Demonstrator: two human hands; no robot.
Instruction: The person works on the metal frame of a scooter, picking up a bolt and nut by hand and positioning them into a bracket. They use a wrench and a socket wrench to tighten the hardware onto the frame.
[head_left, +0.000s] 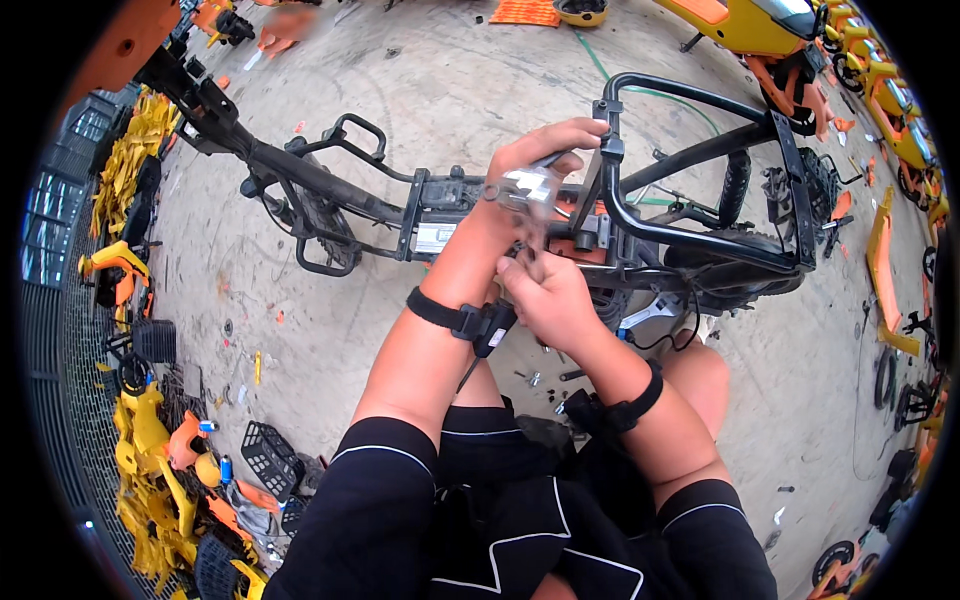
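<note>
A stripped black scooter frame (330,190) lies across the floor in front of me, with a looped tubular rack (700,85) at its right end. My left hand (535,150) reaches over the middle of it. Its fingers stretch toward the rack's left upright, their tips at or touching the tube. Lower down, my right hand (555,300) is closed around a shiny silver wrench-like tool (530,188). That tool is smeared by motion, and its head overlaps my left wrist. An adjustable wrench (650,312) rests low beside the frame, near my right knee.
Small bolts and sockets (533,379) lie on the concrete between my legs. Yellow body panels (150,450) and a black crate (270,455) are heaped at left. A yellow scooter (750,25) stands at the far right, and more line the right edge. A green hose (595,60) crosses behind.
</note>
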